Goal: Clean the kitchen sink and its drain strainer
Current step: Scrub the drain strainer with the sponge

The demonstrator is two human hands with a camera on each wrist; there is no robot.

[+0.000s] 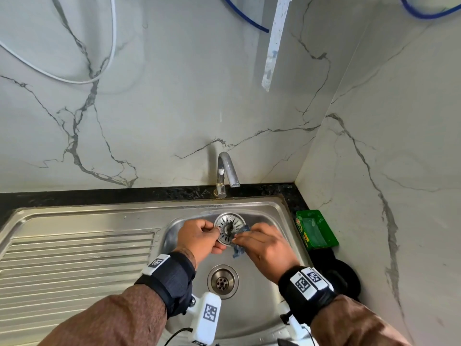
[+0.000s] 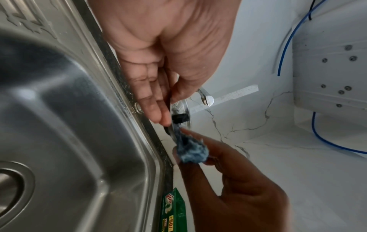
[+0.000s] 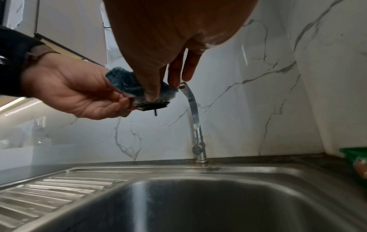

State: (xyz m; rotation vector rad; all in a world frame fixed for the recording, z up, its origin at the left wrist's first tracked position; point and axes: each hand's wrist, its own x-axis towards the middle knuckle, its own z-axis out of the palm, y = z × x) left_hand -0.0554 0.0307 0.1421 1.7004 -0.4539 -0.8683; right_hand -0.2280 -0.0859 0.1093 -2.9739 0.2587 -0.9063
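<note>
Overhead, left hand (image 1: 202, 235) pinches strainer (image 1: 229, 229) rim.

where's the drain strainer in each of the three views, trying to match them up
Head: the drain strainer sits just below centre, face-on, pinched at its left edge by the left hand.
Left wrist: edge-on at centre, past the fingers, black knob showing.
Right wrist: a thin dark disc left of centre, under the blue scrubber.
Shared landmark: the tap, just beyond the strainer in all three.
</note>
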